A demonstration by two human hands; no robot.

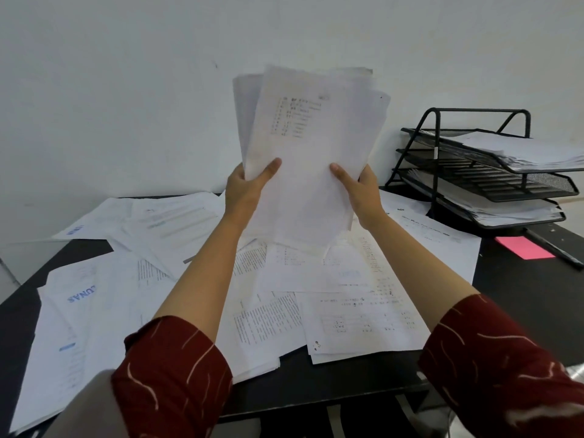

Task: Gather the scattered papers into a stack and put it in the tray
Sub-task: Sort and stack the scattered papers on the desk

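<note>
I hold a loose bundle of white papers (309, 147) upright above the middle of the black table (316, 384). My left hand (245, 191) grips its left edge and my right hand (363, 194) grips its right edge, thumbs on the front sheet. The sheets are fanned and uneven at the top. Several more printed papers (284, 311) lie scattered across the table below. A black three-tier wire tray (493, 184) stands at the back right; its top and bottom tiers hold paper.
A pink sheet (524, 248) and a dark pen (553, 248) lie on the table right of the papers, in front of the tray. A white wall rises behind the table. The table's front edge runs near my sleeves.
</note>
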